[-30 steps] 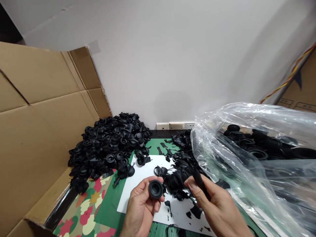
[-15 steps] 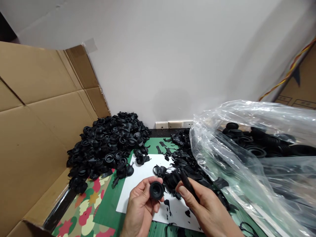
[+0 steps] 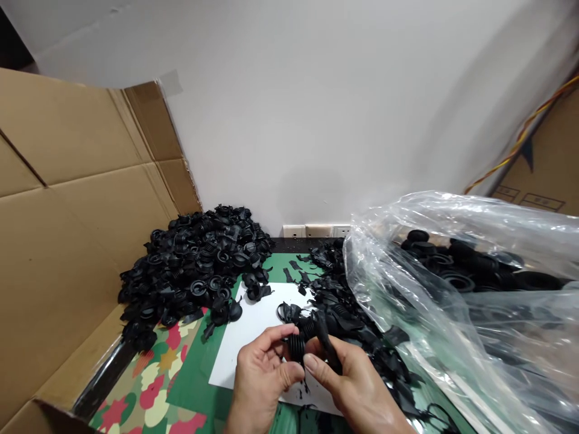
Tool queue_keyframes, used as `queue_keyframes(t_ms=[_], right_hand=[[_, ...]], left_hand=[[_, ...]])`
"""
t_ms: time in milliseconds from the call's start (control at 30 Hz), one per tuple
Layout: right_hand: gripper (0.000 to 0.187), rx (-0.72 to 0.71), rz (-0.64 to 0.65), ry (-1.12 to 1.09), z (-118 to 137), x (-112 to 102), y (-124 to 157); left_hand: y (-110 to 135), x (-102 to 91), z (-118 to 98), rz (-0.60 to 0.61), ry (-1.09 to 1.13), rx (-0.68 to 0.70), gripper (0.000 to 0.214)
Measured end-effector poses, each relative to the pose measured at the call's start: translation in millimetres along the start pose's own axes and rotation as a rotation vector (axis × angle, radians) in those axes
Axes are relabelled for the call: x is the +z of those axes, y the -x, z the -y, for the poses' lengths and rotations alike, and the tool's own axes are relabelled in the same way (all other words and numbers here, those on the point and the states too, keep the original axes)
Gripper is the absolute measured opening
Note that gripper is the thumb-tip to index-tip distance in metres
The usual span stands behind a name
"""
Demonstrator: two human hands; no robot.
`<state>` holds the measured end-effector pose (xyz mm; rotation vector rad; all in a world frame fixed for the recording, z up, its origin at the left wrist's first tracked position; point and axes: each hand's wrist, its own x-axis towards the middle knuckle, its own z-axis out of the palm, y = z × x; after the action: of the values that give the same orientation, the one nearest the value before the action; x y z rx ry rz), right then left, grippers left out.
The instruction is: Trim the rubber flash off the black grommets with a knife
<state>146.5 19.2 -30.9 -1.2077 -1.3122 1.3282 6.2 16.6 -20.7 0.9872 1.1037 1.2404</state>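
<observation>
My left hand [image 3: 261, 369] is closed on a small black ribbed rubber bellows [image 3: 296, 348], its folds turned sideways to me. My right hand [image 3: 350, 375] is wrapped round a dark, slender tool-like piece [image 3: 329, 343]; its exact kind does not show. The right thumb and fingertips meet the right side of the bellows. Both hands are over a white sheet [image 3: 244, 337] on a green mat [image 3: 190, 386]. Just beyond them lie more black ribbed rubber parts and curled scraps [image 3: 289, 312].
A heap of black rubber parts [image 3: 194, 259] rises at the left beside a cardboard box wall [image 3: 90, 150]. Black trimmings [image 3: 348, 301] lie at the right, next to a clear plastic bag [image 3: 384, 265] with black rubber parts. Behind are wall sockets [image 3: 319, 231].
The bellows has turned from its open end facing me to its ribbed side. My right hand has moved left with the dark piece and now touches the bellows.
</observation>
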Motion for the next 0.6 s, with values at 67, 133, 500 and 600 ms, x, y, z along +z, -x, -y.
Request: queue_keyframes(t_ms=[67,133,500,600], right_hand=[[0.031,0.028,0.007,-0.065,-1.1,-0.7,0.6],[0.036,0.08,0.018,-0.128,-0.6,-1.3,1.9],[0.032,0.151,0.057,-0.199,1.1,-2.1,6.5],[0.026,0.107,0.049,-0.14,1.8,-1.8,7.9]], left_hand=[[0.8,2.0,-1.3,-0.04,-0.048,0.041,0.037],[2.1,3.7,-1.4,-0.083,-0.101,0.069,0.035],[5.0,0.5,-3.1,0.013,-0.353,0.179,0.03],[5.5,2.5,-6.8,0.01,-0.4,0.146,0.033]])
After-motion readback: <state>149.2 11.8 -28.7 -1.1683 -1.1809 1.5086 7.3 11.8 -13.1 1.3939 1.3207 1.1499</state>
